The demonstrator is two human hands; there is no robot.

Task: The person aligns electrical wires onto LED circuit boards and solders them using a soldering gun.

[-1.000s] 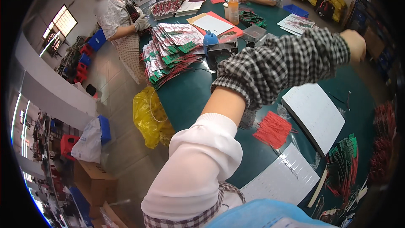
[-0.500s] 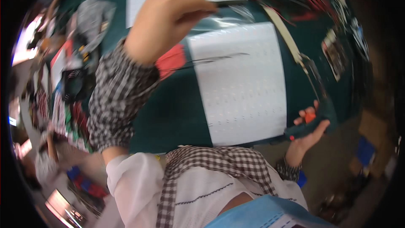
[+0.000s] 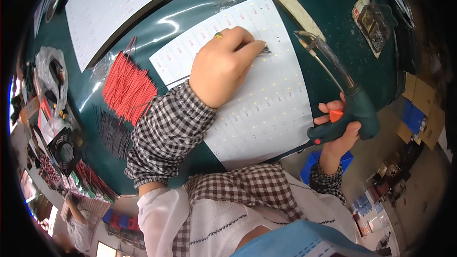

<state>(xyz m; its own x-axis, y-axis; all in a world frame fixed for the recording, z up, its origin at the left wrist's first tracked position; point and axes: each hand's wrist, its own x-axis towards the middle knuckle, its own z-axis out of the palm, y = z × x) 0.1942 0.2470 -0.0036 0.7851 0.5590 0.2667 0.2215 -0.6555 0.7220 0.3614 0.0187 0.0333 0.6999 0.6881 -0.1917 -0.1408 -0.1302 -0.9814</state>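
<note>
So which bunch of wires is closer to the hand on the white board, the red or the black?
The red wire bundle, beside the left hand; the black wire bundle lies farther down.

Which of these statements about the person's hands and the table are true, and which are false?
1. The right hand holds a green soldering gun. True.
2. The left hand rests on a white panel. True.
3. The red wires lie on the white panel. False: they lie on the green table beside it.
4. The left hand is empty and lifted high. False: it pinches thin dark wires against the panel.
5. A bundle of black wires lies near the red ones. True.
</note>
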